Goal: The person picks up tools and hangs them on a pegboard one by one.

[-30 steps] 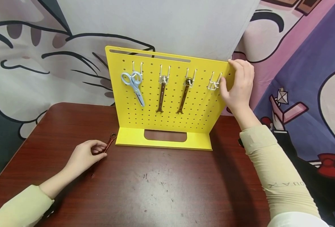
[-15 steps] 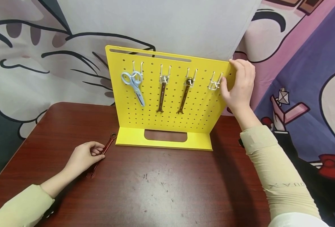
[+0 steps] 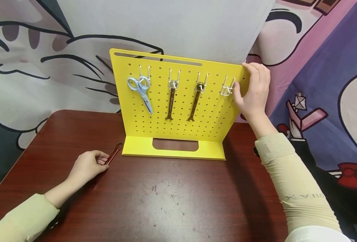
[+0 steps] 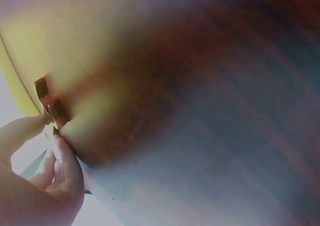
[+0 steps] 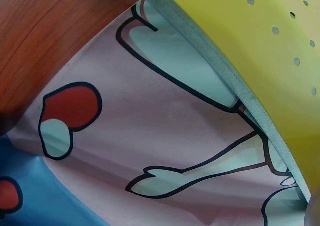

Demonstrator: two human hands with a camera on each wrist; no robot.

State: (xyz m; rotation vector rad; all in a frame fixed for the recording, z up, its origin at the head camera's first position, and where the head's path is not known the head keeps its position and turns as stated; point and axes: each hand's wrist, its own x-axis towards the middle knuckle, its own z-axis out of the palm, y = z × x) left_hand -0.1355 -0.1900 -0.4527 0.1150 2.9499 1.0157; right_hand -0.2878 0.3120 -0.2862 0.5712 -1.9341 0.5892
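Note:
In the head view, my left hand (image 3: 86, 166) pinches a reddish combination wrench (image 3: 114, 155) between thumb and fingers, low over the table. The wrench's ring end points toward the board's left foot. The left wrist view shows the open jaw end of the wrench (image 4: 50, 103) past my fingertips. My right hand (image 3: 255, 90) grips the right edge of a yellow pegboard (image 3: 136, 144), thumb in front. On the board's hooks hang light blue scissors (image 3: 141, 89) and two dark wrenches, a left wrench (image 3: 170, 104) and a right wrench (image 3: 194, 105). A fourth white hook (image 3: 226, 90), beside my right thumb, bears nothing.
The pegboard stands upright on its foot at the back of a dark red-brown wooden table (image 3: 172, 191). Behind it hangs a cloth (image 3: 196, 27) printed with cartoon figures. The right wrist view shows the board's perforated face, the cloth and a table edge.
My left hand has drawn back slightly along the wrench, baring more of its shaft toward the ring end. The right hand keeps its grip on the board, and the hung tools stay put.

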